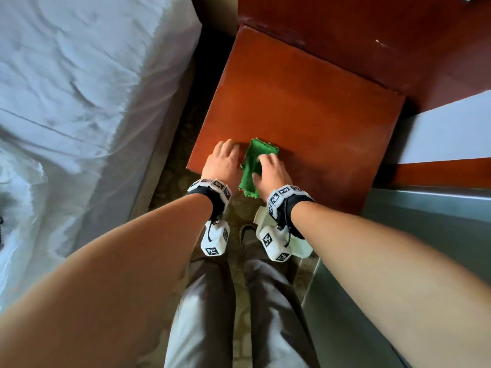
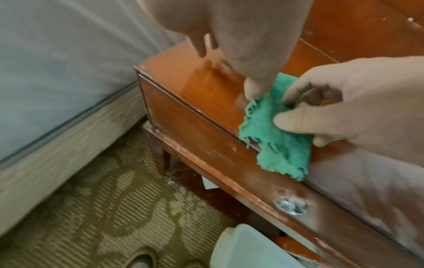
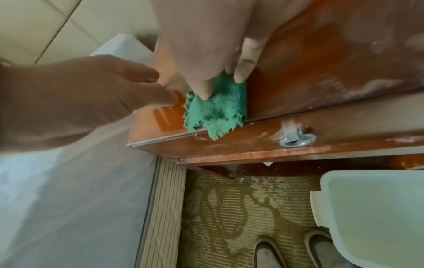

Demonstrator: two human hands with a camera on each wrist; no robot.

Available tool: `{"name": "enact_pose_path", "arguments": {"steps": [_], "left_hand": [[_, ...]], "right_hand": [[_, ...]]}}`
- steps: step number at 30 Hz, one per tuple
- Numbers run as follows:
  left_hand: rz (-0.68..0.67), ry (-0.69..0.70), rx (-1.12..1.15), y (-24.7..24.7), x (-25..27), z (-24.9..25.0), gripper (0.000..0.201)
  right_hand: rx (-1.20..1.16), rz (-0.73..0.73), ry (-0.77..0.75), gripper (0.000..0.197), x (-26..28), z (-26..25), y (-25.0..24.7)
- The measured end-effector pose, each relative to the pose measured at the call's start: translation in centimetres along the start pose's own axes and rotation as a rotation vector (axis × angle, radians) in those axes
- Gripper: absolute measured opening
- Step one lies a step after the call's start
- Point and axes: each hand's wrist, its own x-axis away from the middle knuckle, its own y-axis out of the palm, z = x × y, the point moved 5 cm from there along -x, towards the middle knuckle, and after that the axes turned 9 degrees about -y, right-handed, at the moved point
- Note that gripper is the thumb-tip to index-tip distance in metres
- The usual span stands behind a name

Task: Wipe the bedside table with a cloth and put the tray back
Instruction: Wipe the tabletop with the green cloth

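Glossy reddish-brown wood is forming the flat, square top of the bedside table [image 1: 305, 102], and worn pale scuffs are being shown along its front rail around a round metal pull [image 2: 290, 207]. At the near edge a frayed green terry cloth [image 1: 252, 166] is being pressed flat under the right hand [image 1: 273, 172], whose fingers are being laid straight on the nap; the ragged hem is hanging just over the edge below the palm. Just beside that hand, the left hand [image 1: 221, 162] is being rested on bare wood with fingers relaxed and spread, its thumb touching the cloth's edge. Below the right wrist a white plastic tray [image 3: 371, 214] with a lipped rim is being left on the ribbed, patterned carpet [image 3: 229, 208]. Rumpled white bedding [image 1: 79, 88] is lying beyond the left hand.
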Motion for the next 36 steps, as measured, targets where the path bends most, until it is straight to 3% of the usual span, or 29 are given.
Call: {"name": "enact_pose_path", "arguments": {"steps": [3,7,9,14,18,21,25,26,29,30,34,36], "left_hand": [[-0.051,-0.095,-0.177,-0.1,-1.2,-3.7,0.106],[-0.178,-0.023,-0.311,-0.6,-2.2,-5.4,0.14],[-0.19,0.005,-0.324,-0.7,-2.4,-5.7,0.134],[-0.093,-0.015,-0.248,-0.3,-2.4,-5.8,0.091],[-0.134,-0.059,-0.291,-0.4,-1.9,-5.2,0.126],[-0.015,-0.073,-0.288,-0.4,-1.5,-3.4,0.099],[-0.147,-0.043,-0.368,1.3,-0.5,0.8,0.124],[-0.154,-0.048,-0.365,1.9,-0.3,2.0,0.122],[-0.139,-0.055,-0.324,3.5,0.3,5.2,0.089],[-0.148,-0.065,-0.321,3.9,0.4,5.9,0.088],[-0.233,-0.119,-0.407,5.2,0.7,7.5,0.136],[-0.24,-0.126,-0.422,5.3,0.6,7.7,0.144]], "right_hand": [[0.052,-0.012,0.028,0.033,-0.1,-1.8,1.4],[0.052,0.029,-0.014,0.036,-2.2,-5.7,2.2],[0.016,0.011,-0.066,0.038,-3.5,-7.7,2.4],[-0.034,0.03,-0.063,0.044,-3.7,-8.5,2.8],[-0.042,0.122,-0.023,0.046,-1.1,-5.8,3.0],[0.003,0.185,0.062,0.059,1.5,-3.0,3.0],[-0.031,0.187,0.182,0.063,4.6,2.0,2.4],[-0.047,0.199,0.214,0.061,5.4,3.5,2.1],[-0.087,0.285,0.315,0.058,7.8,8.1,1.1],[-0.1,0.311,0.35,0.058,8.6,9.6,0.8],[-0.1,0.454,0.474,0.054,11.2,15.3,-0.4],[-0.095,0.574,0.541,0.046,11.7,17.3,-0.9]]}}
